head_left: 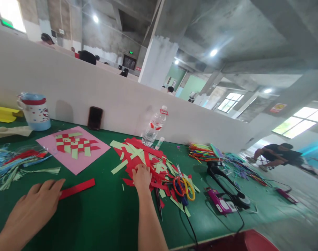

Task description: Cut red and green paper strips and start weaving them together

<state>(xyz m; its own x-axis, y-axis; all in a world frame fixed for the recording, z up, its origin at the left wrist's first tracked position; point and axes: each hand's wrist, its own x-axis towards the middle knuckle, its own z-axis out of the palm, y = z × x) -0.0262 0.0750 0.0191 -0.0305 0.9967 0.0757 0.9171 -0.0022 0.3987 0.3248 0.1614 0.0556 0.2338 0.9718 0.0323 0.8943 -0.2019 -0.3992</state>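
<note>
Between the fingers of my left hand (35, 200) is one end of a red paper strip (80, 187), held low over the green table at the left. My right hand (142, 177) reaches onto a loose pile of red and pale green paper strips (134, 158); its fingertips are bent among the strips, and what they pinch, if anything, is hidden. A pink paper sheet (76, 169) lies beyond my left hand, bearing a woven piece of red and pale green strips (74, 143). Scissors (183, 188) with red and yellow handles rest on the pile's right side.
A water bottle (155, 127), glue stick (159, 143), phone (95, 118) and lidded cup (35, 113) stand along the partition (117, 104). Tassels (15, 167) lie at left. Bundled pipe cleaners (203, 152), a black headband device (228, 184) and a purple device (220, 201) sit right.
</note>
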